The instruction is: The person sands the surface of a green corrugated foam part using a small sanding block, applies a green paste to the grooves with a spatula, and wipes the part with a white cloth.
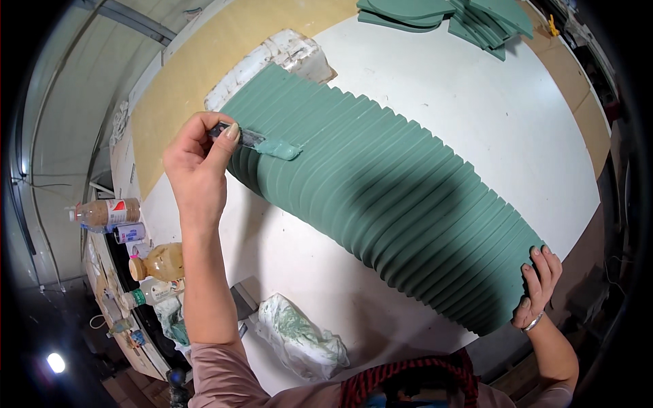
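One white table point(544, 149) carries the work. A green stack point(367, 183) of thin slats, set side by side, crosses it diagonally from the far left part to the near right corner. A tan panel point(163, 129) covers the far left corner. Loose green pieces point(401, 15) lie overlapped at the far edge. A white block point(299, 51), stained brown, sits behind the far end of the stack; contact between the two cannot be determined. A clear bag point(299, 340), smeared green, lies near the near edge, left of centre.

The left hand point(204, 153) is above the far left end of the stack, with thumb and fingers closed on a spatula point(245, 136). The right hand point(541, 282) bears on the near right end of the stack, fingers and thumb apart; whether it clasps the end cannot be determined.

Beside the left edge are several bottles point(163, 262) and a small can point(130, 233). Green paste point(279, 149) coats the spatula's tip, which points right over the stack's upper face.
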Action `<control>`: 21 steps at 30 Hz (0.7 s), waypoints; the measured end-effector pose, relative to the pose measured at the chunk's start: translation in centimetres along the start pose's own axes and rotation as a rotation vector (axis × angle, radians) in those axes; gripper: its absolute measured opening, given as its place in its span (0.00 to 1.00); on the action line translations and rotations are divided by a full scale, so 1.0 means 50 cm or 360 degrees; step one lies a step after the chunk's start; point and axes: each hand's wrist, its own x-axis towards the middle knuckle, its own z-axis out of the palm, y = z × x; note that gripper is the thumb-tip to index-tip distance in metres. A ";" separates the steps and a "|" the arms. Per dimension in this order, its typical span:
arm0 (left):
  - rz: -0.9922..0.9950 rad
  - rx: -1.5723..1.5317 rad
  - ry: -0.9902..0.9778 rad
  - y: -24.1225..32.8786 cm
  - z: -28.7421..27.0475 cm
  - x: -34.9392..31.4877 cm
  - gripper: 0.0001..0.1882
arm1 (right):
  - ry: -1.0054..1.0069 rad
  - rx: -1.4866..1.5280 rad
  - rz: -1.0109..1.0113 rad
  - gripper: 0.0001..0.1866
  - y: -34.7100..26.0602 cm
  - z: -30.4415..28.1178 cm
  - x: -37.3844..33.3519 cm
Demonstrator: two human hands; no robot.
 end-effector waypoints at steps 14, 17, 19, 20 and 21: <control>-0.0556 -0.0754 0.0017 -0.020 -0.028 -0.061 0.13 | -0.0001 0.0001 -0.0029 0.26 0.001 -0.001 0.005; -0.0511 -0.0646 0.0066 -0.020 -0.034 -0.072 0.09 | -0.0011 -0.0020 -0.0013 0.26 -0.001 -0.002 0.002; -0.0495 -0.0582 0.0164 -0.014 -0.034 -0.071 0.07 | 0.0006 0.0000 -0.0027 0.26 0.002 -0.001 0.003; -0.0462 -0.0527 0.0123 -0.014 -0.037 -0.067 0.06 | 0.0010 -0.0002 -0.0025 0.26 0.002 -0.001 0.002; -0.0432 -0.0475 0.0085 -0.018 -0.040 -0.065 0.07 | 0.0005 0.0010 -0.0021 0.26 0.001 0.001 0.003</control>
